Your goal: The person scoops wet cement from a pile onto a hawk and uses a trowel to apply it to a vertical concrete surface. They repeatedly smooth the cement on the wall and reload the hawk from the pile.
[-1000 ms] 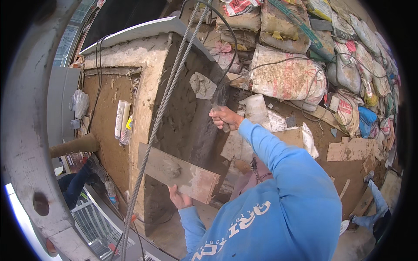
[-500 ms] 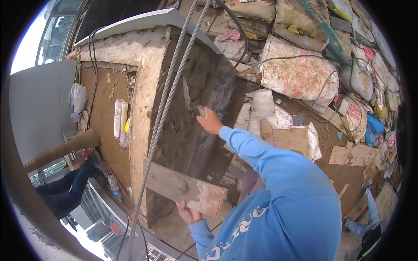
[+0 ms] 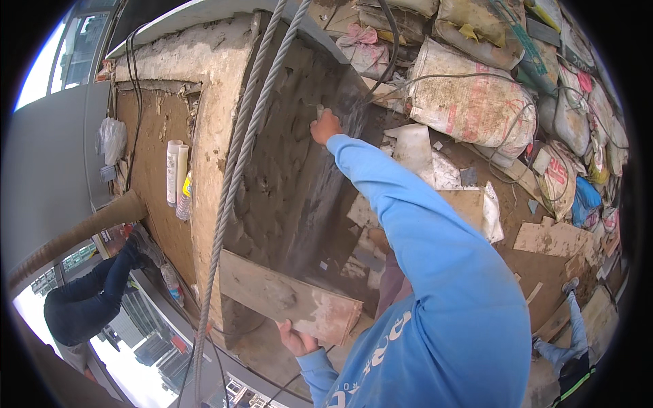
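Note:
My left hand (image 3: 297, 338) grips the near edge of a flat board (image 3: 328, 314). A small lump of wet mortar (image 3: 284, 298) lies on the board, whose far edge is close to the wall. My right hand (image 3: 326, 127) is closed round a trowel, stretched out toward the upper part of a rough grey plastered wall (image 3: 269, 183). Only a small bit of the trowel (image 3: 320, 109) shows past my fingers; its blade cannot be made out at this moment. Uneven smears of wet mortar cover the wall.
Two steel ropes (image 3: 239, 160) run across in front of the wall. Stacked dirty sacks (image 3: 473, 95) and a loose cable stand at the right, with scattered board pieces (image 3: 552, 238) on the ground. White rolls (image 3: 175, 171) stand at the left. Other people (image 3: 95, 292) are at both sides.
My right hand has moved up along the wall, away from me, and the trowel blade seen before is out of sight. The left hand still holds the board. The view has shifted slightly.

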`<action>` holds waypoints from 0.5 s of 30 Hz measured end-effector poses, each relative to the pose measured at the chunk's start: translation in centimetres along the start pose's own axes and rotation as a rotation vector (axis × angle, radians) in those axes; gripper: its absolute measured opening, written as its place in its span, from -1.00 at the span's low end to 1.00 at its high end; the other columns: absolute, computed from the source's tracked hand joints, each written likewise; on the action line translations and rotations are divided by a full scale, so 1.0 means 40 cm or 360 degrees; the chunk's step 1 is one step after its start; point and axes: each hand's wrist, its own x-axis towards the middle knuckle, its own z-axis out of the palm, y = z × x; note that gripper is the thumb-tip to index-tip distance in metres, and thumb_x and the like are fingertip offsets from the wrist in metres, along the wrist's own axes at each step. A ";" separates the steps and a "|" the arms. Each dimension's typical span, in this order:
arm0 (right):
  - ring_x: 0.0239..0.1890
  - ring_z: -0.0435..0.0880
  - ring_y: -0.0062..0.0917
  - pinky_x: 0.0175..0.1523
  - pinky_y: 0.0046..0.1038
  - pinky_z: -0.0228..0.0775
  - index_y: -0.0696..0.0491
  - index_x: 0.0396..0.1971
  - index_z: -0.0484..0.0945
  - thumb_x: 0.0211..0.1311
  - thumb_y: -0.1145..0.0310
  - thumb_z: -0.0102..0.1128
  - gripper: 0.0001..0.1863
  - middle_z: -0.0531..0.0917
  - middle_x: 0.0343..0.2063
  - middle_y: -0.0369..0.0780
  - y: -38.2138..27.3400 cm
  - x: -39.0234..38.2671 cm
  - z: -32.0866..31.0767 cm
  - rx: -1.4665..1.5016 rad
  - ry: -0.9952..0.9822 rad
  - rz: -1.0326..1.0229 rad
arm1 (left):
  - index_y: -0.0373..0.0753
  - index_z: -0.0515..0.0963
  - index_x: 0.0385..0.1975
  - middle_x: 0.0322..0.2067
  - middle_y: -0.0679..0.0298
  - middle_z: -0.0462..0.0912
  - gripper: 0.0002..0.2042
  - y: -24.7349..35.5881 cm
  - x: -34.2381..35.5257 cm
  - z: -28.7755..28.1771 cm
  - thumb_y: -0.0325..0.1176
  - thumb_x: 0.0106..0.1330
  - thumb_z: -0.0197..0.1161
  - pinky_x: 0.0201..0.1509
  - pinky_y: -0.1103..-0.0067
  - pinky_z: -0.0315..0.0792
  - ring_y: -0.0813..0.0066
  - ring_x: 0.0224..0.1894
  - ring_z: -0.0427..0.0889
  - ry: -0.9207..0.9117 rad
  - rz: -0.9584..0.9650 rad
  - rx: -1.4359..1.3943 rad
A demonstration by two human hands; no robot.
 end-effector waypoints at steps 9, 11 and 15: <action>-0.32 0.68 -0.04 -0.19 -0.13 0.50 0.26 -0.07 0.34 0.28 0.29 0.22 -0.59 0.64 -0.37 0.07 0.198 -0.441 0.057 0.0025 -0.0572 -0.0161 | -0.32 0.23 0.34 0.27 0.05 0.40 -0.36 0.008 0.008 -0.003 -0.58 0.16 0.11 0.45 0.19 0.20 0.05 0.31 0.37 -0.0029 -0.0026 0.0018; -0.60 0.55 -0.45 -0.45 -0.35 0.41 0.19 -0.15 0.38 0.31 0.30 0.23 -0.69 0.54 -0.56 -0.20 0.156 -0.531 -0.066 0.0404 -0.1052 0.0373 | -0.31 0.13 0.39 0.28 0.02 0.35 -0.28 0.012 0.025 0.008 -0.59 0.14 0.14 0.45 0.19 0.20 0.04 0.34 0.32 -0.0096 -0.0007 0.0035; -0.69 0.45 -0.62 -0.59 -0.51 0.30 0.12 -0.18 0.41 0.32 0.24 0.23 -0.71 0.49 -0.64 -0.29 0.102 -0.622 -0.296 0.0630 -0.1418 0.0168 | -0.34 0.15 0.36 0.25 0.03 0.38 -0.31 0.021 0.065 0.031 -0.63 0.13 0.13 0.41 0.22 0.27 0.07 0.30 0.38 -0.0351 0.0064 0.0171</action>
